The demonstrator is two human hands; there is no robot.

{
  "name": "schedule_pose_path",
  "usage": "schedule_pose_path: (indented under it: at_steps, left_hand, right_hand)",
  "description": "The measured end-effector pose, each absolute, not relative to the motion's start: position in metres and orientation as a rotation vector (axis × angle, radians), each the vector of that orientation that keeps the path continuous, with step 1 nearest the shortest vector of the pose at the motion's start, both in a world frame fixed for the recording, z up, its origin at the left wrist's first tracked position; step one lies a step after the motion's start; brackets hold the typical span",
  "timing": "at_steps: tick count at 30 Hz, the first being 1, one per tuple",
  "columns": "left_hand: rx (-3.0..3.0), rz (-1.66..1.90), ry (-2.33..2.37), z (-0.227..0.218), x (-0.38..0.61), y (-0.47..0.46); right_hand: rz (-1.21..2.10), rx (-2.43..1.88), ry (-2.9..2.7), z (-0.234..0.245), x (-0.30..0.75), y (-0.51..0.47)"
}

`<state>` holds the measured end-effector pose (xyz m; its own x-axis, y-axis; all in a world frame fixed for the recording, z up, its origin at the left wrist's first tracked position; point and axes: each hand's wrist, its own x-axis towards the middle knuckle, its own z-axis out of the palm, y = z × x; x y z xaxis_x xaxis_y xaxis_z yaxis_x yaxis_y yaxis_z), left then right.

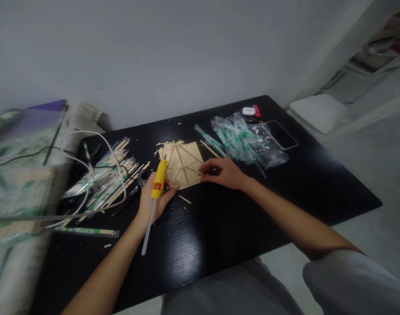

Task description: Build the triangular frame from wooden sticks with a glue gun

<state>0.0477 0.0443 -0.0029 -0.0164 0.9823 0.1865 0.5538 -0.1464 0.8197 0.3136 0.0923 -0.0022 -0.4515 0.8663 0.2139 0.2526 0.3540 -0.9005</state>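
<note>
A yellow hot glue gun (158, 179) is in my left hand (150, 201), its nozzle pointing away from me and a clear glue stick jutting from its rear. The fingertips of that hand also reach the near left corner of a square panel (195, 151) made of pale wooden sticks laid side by side. Upon the panel stands a frame of sticks (182, 167) whose bars meet near the middle. My right hand (227, 173) pinches at the right corner of this frame, thumb and index finger closed on a stick end.
Wrapped chopsticks (111, 179) and white cable loops (123, 175) lie left. Short stick offcuts (168, 146) are behind the panel. Empty plastic sleeves (235, 135), a phone (281, 134) and a white earbud case (248, 111) lie right on the black table (239, 227).
</note>
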Motion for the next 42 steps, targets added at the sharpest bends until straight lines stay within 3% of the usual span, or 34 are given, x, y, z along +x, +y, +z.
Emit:
schedule_pose_path:
  at_steps: [32, 42]
  left_hand:
    - [1.742, 1.056, 1.578, -0.005, 0.046, 0.044]
    - [1.762, 1.048, 1.539, -0.011, 0.044, 0.045]
  right_hand:
    - [1.004, -1.025, -2.082, -0.003, 0.315, 0.092]
    - [1.183, -0.970, -1.957, -0.020, 0.281, 0.083]
